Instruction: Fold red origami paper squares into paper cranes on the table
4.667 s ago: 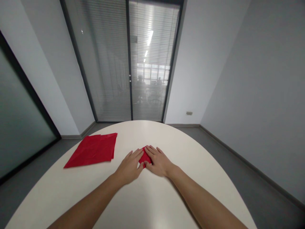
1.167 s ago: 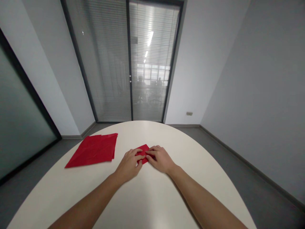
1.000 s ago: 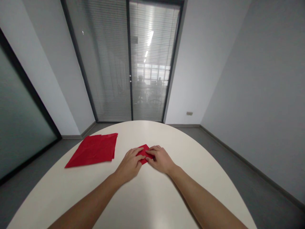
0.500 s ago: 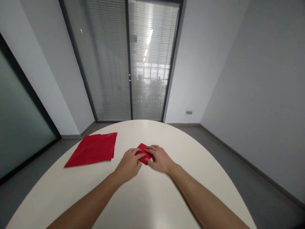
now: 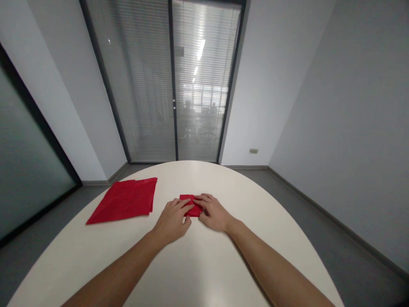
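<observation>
A small folded piece of red paper (image 5: 192,210) lies on the table in front of me, its edges roughly square to me. Over its left part, my left hand (image 5: 175,217) rests with fingers stretched out and apart; the thumb is off the near edge. From the other side, my right hand (image 5: 214,212) lays its outstretched fingers on the paper's right part, the thumb at the near right corner. Both hands touch the paper from above, and neither visibly grips it. My fingers hide part of its surface.
Several larger red sheets (image 5: 128,200) lie in an overlapping pile on the left of the round white table (image 5: 204,264). Beyond the table's far edge stand a glass partition with blinds (image 5: 150,106) and a white wall (image 5: 271,85).
The folded red paper has turned from a diamond position so its edges now face me. My fingers have shifted slightly with it. The pile on the left has not moved.
</observation>
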{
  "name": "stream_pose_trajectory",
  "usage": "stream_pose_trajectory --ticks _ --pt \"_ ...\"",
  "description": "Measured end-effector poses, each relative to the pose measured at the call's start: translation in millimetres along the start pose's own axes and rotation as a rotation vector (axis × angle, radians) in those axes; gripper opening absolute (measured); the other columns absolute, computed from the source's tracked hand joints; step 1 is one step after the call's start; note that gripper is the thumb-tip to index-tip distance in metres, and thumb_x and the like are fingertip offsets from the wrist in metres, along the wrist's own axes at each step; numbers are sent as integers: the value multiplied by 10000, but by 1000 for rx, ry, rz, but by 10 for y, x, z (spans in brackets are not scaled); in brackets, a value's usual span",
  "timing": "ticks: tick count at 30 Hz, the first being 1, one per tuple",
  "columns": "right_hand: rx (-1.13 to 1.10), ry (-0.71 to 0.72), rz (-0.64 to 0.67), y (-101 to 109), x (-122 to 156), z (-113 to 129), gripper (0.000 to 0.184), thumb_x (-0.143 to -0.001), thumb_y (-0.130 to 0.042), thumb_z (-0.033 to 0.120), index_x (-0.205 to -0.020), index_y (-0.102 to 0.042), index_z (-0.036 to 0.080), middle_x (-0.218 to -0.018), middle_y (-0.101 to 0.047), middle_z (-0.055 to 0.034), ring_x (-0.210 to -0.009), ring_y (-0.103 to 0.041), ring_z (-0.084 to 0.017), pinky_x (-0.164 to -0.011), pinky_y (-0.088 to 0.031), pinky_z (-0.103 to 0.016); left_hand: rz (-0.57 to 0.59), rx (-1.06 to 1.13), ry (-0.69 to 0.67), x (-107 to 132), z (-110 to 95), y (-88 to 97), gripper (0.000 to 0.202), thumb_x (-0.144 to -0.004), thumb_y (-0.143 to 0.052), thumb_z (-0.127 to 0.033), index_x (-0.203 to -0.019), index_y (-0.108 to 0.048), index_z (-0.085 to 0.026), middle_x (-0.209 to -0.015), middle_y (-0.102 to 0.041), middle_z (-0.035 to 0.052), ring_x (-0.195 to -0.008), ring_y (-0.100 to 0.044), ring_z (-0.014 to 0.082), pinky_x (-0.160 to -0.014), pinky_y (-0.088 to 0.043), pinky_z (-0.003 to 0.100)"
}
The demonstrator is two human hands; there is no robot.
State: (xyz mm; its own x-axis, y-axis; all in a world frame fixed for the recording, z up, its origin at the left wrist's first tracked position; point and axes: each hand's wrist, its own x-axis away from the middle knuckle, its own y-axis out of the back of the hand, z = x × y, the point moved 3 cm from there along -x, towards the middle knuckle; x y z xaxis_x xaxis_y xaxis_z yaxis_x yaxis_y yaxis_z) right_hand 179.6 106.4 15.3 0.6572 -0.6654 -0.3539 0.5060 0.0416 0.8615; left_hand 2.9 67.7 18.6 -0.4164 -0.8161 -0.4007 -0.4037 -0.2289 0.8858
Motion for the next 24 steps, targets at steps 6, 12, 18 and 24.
stream_pose_trajectory --ticks 6,12,18,24 --pt "-31 -36 -85 -33 5 -84 569 -766 -502 71 -1312 -627 166 -1357 -617 -118 -1288 -488 -269 -1138 -340 -501 -30 18 -8 6 31 -16 418 -814 -585 -184 -1223 -665 -218 -1269 -680 93 -1191 -569 307 -1084 -396 501" --pt "-44 -38 -157 -11 -5 -114 600 -704 -467 -1 -1241 -671 171 -1285 -664 -109 -1237 -527 -258 -1118 -369 -496 -35 47 -1 4 32 -8 333 -862 -564 -215 -1178 -667 -194 -1219 -700 104 -1145 -612 290 -1048 -446 475" --pt "-82 70 -112 140 -27 138 390 -803 -529 61 -1082 -724 250 -1079 -751 -29 -1099 -608 -219 -1064 -398 -432 -38 55 16 -20 5 24 260 -929 -527 -245 -1132 -686 -212 -1195 -714 87 -1121 -626 268 -1023 -461 443" --pt "-77 75 -111 141 -27 175 159 -798 -713 207 -957 -710 222 -957 -752 -27 -979 -635 -206 -964 -434 -370 -38 59 40 -26 21 19 243 -960 -509 -260 -1100 -698 -201 -1162 -727 76 -1103 -626 263 -988 -472 433"
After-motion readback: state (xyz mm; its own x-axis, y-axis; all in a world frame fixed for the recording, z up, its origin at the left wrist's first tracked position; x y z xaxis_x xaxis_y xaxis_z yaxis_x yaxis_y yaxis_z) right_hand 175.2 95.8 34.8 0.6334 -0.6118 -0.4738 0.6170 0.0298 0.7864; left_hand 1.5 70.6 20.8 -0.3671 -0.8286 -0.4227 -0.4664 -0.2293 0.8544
